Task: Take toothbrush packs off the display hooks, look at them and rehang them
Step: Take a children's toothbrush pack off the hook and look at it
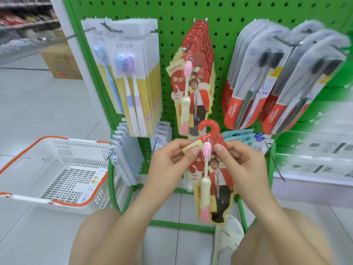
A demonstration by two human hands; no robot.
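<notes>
Knees aside, both hands, left point(168, 159) and right point(242, 159), have fingers pinching the red pack point(214, 175); rehanging could miss the hook point(200, 21) and drop it.

Green pegboard rack point(172, 14) stood on pale tiled floor point(47, 104).
Rack hooks carried yellow-card packs point(133, 77) up-left of the hands point(168, 161), red packs point(196, 73) directly above, Colgate packs point(267, 83) up-right; a white basket point(57, 169) sat on floor left of them.
</notes>
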